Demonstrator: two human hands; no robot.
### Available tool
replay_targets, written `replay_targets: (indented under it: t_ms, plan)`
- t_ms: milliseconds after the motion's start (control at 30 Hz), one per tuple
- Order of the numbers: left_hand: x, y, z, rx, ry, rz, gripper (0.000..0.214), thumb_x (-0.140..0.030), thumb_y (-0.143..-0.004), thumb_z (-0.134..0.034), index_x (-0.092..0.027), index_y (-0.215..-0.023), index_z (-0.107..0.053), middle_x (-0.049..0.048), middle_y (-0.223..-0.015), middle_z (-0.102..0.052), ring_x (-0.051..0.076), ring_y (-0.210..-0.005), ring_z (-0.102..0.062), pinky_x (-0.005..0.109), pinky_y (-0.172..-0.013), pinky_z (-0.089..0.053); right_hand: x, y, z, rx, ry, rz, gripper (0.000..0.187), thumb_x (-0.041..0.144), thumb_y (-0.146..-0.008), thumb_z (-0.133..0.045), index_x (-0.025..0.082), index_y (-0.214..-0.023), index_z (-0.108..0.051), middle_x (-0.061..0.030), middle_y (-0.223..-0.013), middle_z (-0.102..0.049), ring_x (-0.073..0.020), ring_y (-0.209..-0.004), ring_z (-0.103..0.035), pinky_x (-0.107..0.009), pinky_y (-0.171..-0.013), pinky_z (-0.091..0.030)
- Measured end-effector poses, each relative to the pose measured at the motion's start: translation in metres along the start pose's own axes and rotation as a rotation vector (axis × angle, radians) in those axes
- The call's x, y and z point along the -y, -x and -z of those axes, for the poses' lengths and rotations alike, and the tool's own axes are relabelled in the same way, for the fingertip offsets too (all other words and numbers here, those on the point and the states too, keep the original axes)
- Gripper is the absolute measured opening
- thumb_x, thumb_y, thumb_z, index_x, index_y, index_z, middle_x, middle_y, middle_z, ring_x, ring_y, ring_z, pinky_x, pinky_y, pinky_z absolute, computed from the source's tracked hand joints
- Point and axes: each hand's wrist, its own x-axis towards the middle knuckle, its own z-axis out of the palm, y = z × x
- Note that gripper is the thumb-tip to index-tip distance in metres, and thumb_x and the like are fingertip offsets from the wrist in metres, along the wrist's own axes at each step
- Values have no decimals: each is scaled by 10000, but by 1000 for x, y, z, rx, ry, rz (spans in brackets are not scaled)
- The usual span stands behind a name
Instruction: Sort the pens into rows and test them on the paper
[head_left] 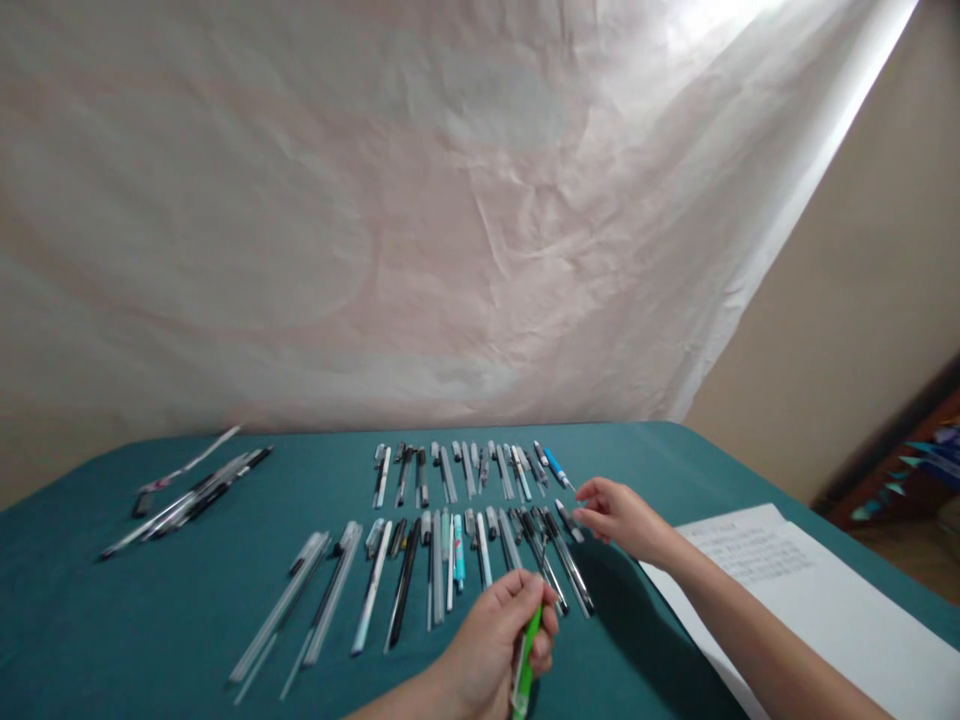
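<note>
Though half-hidden, left hand's (491, 640) green pen (528, 665).

No text can be read anywhere: the white sheet of paper (825, 620) at the table's (150, 620) right edge bears printed lines, too small and blurred to make out, and the pens (405, 580) show no legible marks.

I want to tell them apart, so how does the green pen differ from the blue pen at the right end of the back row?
The green pen is gripped in the left hand near the front edge; the blue pen lies loose on the teal cloth. The green pen is bright green; the blue pen is blue. Both are slim pens.
</note>
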Motion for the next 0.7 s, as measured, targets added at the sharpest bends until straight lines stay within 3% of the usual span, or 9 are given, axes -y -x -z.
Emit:
replay_targets:
  t_ms: [167,433,700]
  plan:
    - [0,1,-1,7,-1,-1,225,-342,-742,-603,-138,-738,-508,-31,-576,-507,15,-406,-376,154,-426,-217,-7,2,1,147,48,-64,194,285,-700,-595,158,-809,-496,53,-534,-517,-89,-441,-520,-188,-394,-424]
    - [1,1,-2,7,5,-12,219,-335,-749,-597,-135,-736,-508,-31,-572,-504,11,-400,-374,152,-421,-216,-18,-3,-3,103,109,-49,86,230,-756,-515,151,-789,-505,36,-568,-524,-84,-469,-539,-182,-419,-437]
    - [1,1,-3,-6,-4,-6,234,-352,-744,-599,-139,-746,-504,-34,-572,-504,8,-393,-370,150,-420,-208,-17,-4,-4,96,128,-64,126,258,-790,-450,153,-769,-516,25,-575,-529,-90,-476,-544,-189,-437,-444]
